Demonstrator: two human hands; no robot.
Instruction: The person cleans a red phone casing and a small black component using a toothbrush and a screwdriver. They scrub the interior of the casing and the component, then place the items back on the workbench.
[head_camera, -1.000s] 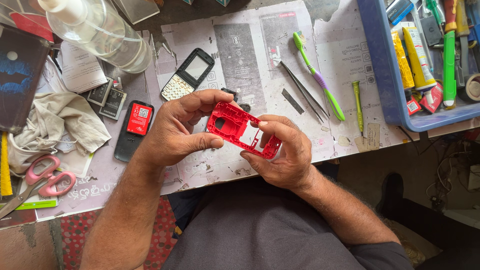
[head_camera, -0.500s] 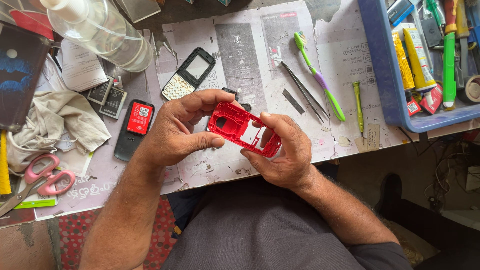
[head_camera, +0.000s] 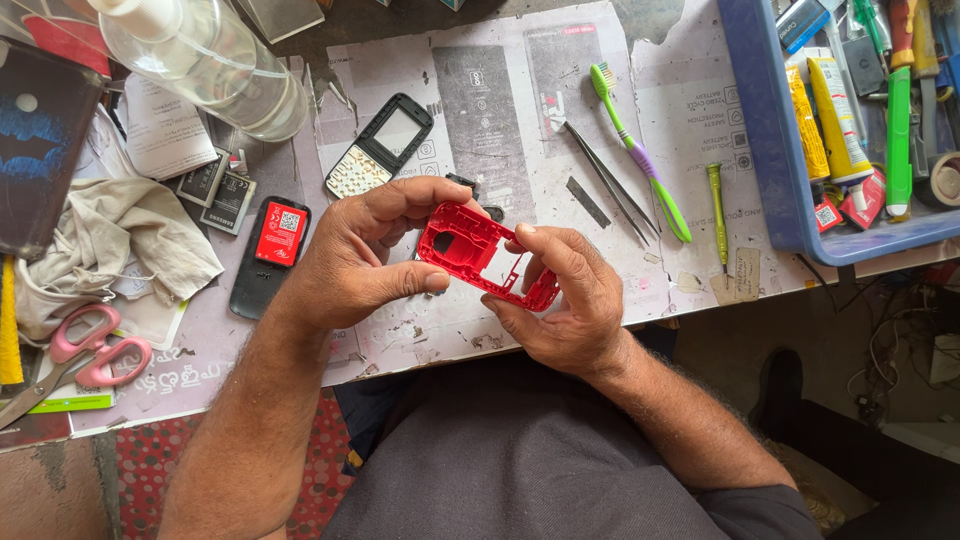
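Gripping red phone frame (head_camera: 480, 255) (toothbrush (head_camera: 638, 150) nearby).

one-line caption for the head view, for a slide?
Both hands, left hand and right hand, hold a red phone frame above a paper-covered bench.

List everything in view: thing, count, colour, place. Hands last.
phone frame: one, red, held between both hands.
phone front cover: one, black with pale keypad, on the paper above the hands.
phone body: one, black with red battery, beside the left hand.
toothbrush: one, green and purple, upper middle.
tweezers: one, metal, beside the toothbrush.
screwdriver: one, green, near the tray.
tray: one, blue, right, holding tubes and tools.
scissors: one, pink, far left.
cloth: one, off-white, left.
bottle: one, clear, top left.
left hand: gripping the frame.
right hand: gripping the frame.
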